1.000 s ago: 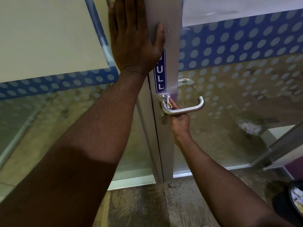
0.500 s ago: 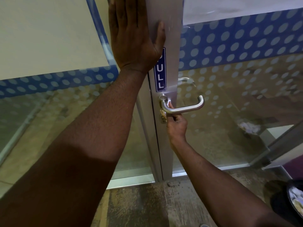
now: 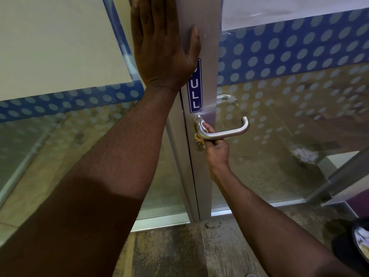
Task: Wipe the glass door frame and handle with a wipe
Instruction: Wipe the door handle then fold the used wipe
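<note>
A grey metal door frame (image 3: 207,80) runs down the middle, with a blue PULL sticker (image 3: 195,90) on it. A steel lever handle (image 3: 229,131) juts to the right below the sticker. My left hand (image 3: 161,47) lies flat on the frame above the sticker, fingers spread and holding nothing. My right hand (image 3: 216,148) reaches up from under the handle and pinches a small white wipe (image 3: 203,124) against the handle's neck, close to the frame. Most of the wipe is hidden by the fingers and the lever.
Glass panels with blue dotted film (image 3: 289,50) flank the frame. A keyhole (image 3: 198,145) sits just below the handle. A dark bin (image 3: 357,248) with crumpled white paper stands at the lower right. Worn concrete floor (image 3: 179,248) lies underfoot.
My right hand dipped lower under the handle, hiding the wipe, then came back up so the wipe shows again at the handle's neck. My left hand has stayed flat on the frame.
</note>
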